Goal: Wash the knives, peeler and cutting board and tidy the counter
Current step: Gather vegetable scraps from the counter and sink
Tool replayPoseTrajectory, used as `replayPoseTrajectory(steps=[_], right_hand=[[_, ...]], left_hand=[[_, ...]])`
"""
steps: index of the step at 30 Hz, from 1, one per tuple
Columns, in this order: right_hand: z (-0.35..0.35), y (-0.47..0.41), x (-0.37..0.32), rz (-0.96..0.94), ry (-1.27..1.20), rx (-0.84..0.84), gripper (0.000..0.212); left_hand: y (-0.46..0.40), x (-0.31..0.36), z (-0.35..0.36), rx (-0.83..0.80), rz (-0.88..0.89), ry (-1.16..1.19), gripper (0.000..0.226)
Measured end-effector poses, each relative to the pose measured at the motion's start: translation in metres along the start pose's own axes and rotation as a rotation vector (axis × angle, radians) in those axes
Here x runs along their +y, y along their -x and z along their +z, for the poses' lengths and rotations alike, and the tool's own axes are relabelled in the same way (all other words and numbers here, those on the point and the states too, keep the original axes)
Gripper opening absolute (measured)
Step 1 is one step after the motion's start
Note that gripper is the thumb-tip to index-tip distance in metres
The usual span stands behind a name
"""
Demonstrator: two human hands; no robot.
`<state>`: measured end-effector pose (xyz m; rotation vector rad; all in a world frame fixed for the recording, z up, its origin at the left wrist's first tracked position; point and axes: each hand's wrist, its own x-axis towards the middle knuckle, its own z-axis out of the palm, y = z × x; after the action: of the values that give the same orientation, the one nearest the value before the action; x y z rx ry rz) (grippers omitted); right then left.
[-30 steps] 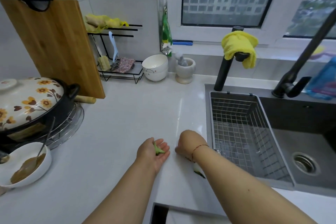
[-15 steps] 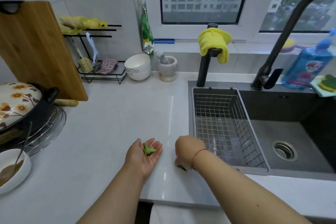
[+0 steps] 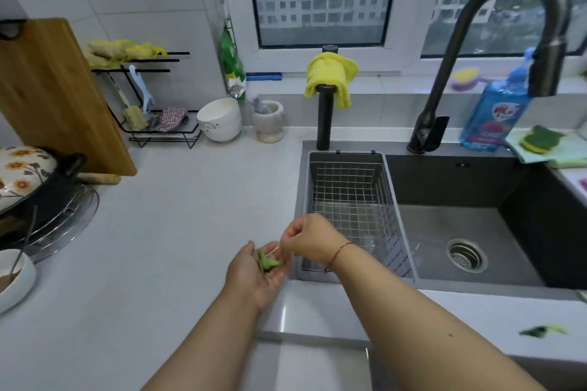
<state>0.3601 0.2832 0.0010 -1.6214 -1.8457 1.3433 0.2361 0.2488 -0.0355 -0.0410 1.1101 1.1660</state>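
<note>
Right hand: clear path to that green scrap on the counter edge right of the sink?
Probably yes. The green scrap lies alone on bare counter, with nothing on or around it. But the right hand is pinched over the scraps in the left hand's palm, so it must finish there first.

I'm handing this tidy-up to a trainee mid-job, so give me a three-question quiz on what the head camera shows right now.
1. True or false: the left hand lies palm up with green vegetable scraps in it.
2. Where does the wooden cutting board stand? A) flat in the sink B) upright against the wall behind the flowered pot C) inside the wire basket
3. Fill in: a yellow cloth hangs over the short black ____.

Key
1. True; the right hand pinches a thin pale scrap just above that palm.
2. B
3. post, at the sink's back left corner.
</note>
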Motion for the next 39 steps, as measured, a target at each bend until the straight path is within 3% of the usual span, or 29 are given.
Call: replayPoseTrajectory(steps=[5,9,15,21,24,27,31,34,36,39], right_hand=[[-0.048,0.030,0.030,-0.025,0.164,0.061,0.014],[-0.094,0.065,0.073,0.012,0.051,0.160,0.017],[-0.162,0.117,0.147,0.143,-0.056,0.442,0.024],[-0.208,0.167,0.215,0.345,0.267,0.339,0.005],[-0.212,0.188,0.243,0.432,0.456,0.208,0.015],[-0.201,0.190,0.261,0.386,0.636,0.166,0.018],[-0.198,0.192,0.261,0.332,0.692,0.165,0.013],[-0.199,0.192,0.260,0.323,0.649,0.157,0.019],[-0.204,0.189,0.261,0.276,0.482,0.281,0.012],[-0.211,0.184,0.249,0.171,0.191,0.363,0.021]], left_hand=[[0.015,-0.053,0.050,-0.187,-0.094,-0.008,0.049],[0.020,-0.097,0.088,-0.244,-0.166,-0.071,0.048],[0.029,-0.175,0.132,-0.298,-0.235,-0.258,0.040],[0.036,-0.230,0.156,-0.316,-0.286,-0.309,0.033],[0.041,-0.251,0.165,-0.304,-0.291,-0.328,0.034],[0.040,-0.259,0.168,-0.291,-0.293,-0.330,0.035],[0.040,-0.269,0.169,-0.234,-0.264,-0.333,0.042],[0.041,-0.274,0.173,-0.188,-0.236,-0.351,0.043],[0.042,-0.278,0.176,-0.180,-0.228,-0.364,0.043],[0.044,-0.285,0.184,-0.228,-0.264,-0.313,0.050]])
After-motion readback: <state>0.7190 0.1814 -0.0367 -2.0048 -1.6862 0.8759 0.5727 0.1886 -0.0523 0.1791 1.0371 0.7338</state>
